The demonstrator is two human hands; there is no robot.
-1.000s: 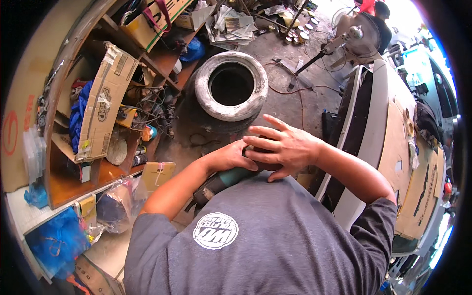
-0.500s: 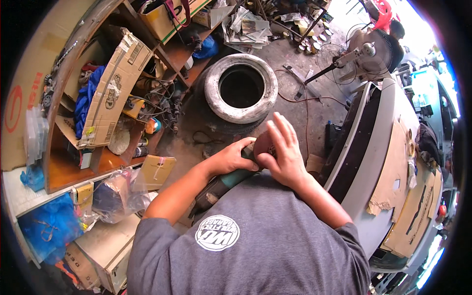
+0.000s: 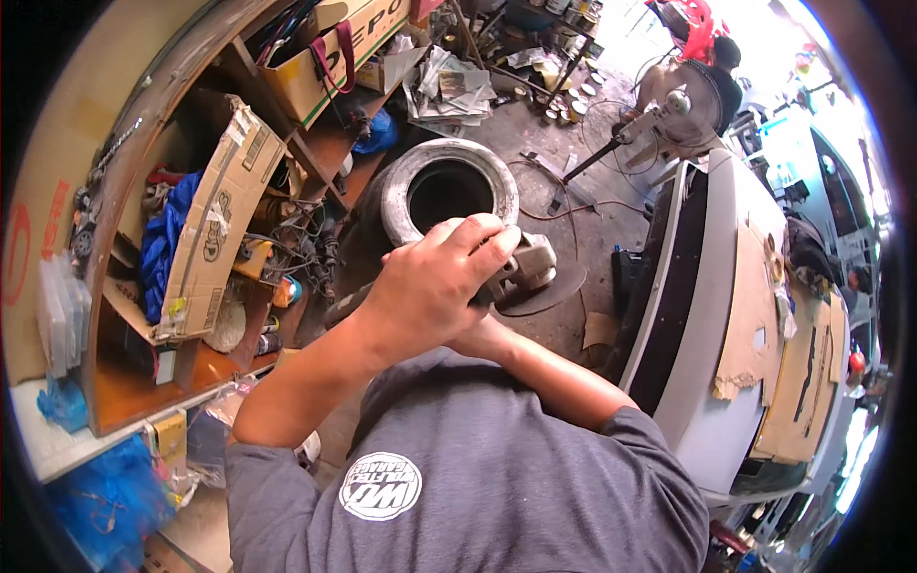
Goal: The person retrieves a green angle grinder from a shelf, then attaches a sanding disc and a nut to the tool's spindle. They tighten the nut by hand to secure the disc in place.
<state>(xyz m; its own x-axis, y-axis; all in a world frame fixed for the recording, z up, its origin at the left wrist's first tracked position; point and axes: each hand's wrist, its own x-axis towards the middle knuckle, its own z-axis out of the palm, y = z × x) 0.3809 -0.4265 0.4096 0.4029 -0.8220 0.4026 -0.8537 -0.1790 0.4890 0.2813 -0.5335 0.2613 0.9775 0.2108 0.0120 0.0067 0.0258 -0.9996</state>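
In front of my chest, an angle grinder is held sideways, its grey metal gear head (image 3: 531,262) sticking out to the right. Below the head, a thin round dark disc (image 3: 549,298) lies roughly flat. My left hand (image 3: 435,277) wraps over the grinder from above, fingers curled near the head. Tucked under it is my right hand (image 3: 479,336), against the grinder's lower side; its fingers are hidden behind the left. Most of the body is covered, and a dark end (image 3: 348,304) shows left of my left wrist.
Just beyond my hands a worn tyre (image 3: 396,191) lies flat on the floor. A wooden shelf (image 3: 143,413) with cardboard and cables stands left. At right is a grey car bumper (image 3: 702,315) with cardboard on it. A pedestal fan (image 3: 678,100) and a cable (image 3: 573,215) lie beyond.
The grinder has been turned, so its disc now lies to the right. My left hand has moved up over it; my right hand has left the disc and gone underneath. The view has shifted slightly.
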